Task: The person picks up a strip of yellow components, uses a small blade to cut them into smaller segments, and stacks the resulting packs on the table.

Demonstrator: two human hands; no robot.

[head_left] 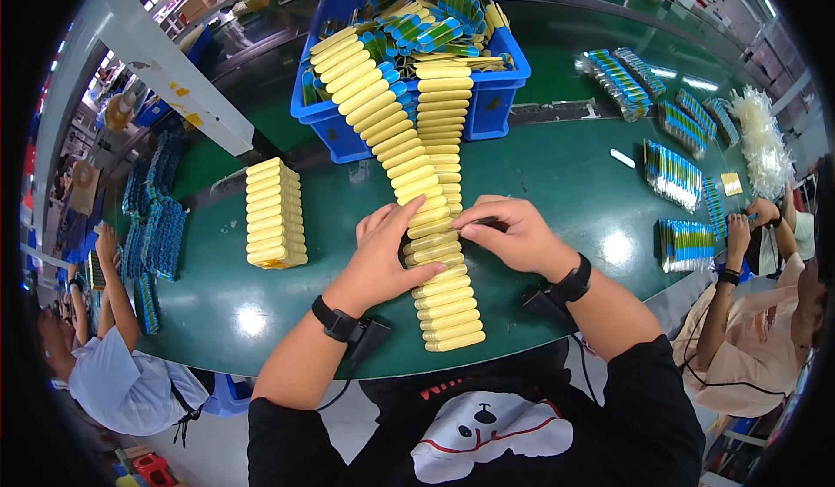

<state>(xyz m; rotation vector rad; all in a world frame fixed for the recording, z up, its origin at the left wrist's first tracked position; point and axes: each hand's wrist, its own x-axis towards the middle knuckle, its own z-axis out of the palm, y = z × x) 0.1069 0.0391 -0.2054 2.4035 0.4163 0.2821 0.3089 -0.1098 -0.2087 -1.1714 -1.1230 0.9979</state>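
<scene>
A long strip of yellow, round-ended pieces [383, 123] runs from the blue bin [335, 143] down toward me, and a second yellow strip [444, 104] meets it from the right. My left hand [370, 256] rests on the strip's left side, index finger and thumb spread apart on the pieces. From the right, my right hand [520, 233] pinches a thin dark tool [492, 223] whose tip is at the strip's edge; its exact kind is hard to make out. The strip's near end [454, 341] lies close to the table edge.
A neat yellow stack [275, 215] stands left on the green table [348, 330]. Blue-and-green bundles [672, 176] and clear plastic bags [761, 139] lie to the right, blue bundles [156, 235] at far left. A white post [174, 61] rises behind the stack. Co-workers sit on both sides.
</scene>
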